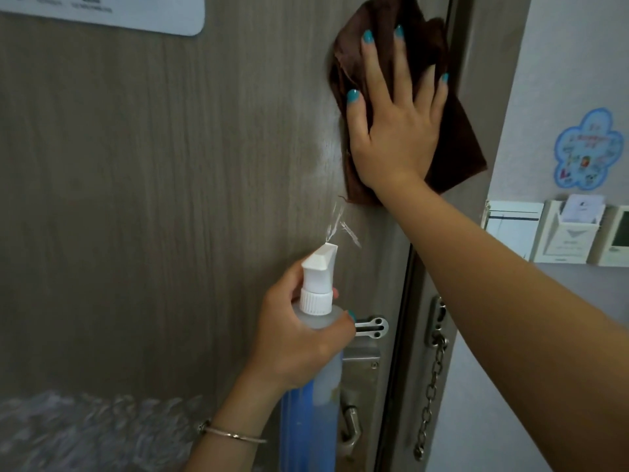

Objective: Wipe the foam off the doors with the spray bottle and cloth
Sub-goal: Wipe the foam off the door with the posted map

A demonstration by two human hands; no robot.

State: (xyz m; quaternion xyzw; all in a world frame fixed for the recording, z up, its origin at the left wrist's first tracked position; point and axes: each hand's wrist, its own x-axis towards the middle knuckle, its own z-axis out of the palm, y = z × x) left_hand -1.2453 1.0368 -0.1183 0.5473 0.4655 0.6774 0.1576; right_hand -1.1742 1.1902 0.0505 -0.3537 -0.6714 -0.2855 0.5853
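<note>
The right hand (398, 131) pressed a brown cloth (422, 39) flat, fingers spread, against the wooden door (170, 199) near its edge. Below, the left hand (299, 338) gripped the spray bottle (318, 301), its nozzle misting the door. A security chain (430, 379) hung beside the door handle (350, 424); foam (95, 427) clung low on the door.

I'm at the inside of a hotel room door (170, 199). Below my cloth hand hangs a security chain (429, 396); to its right on the wall sit a key-card holder (571, 233) and a thermostat (619, 236). A notice plaque (136, 11) is fixed up left.
</note>
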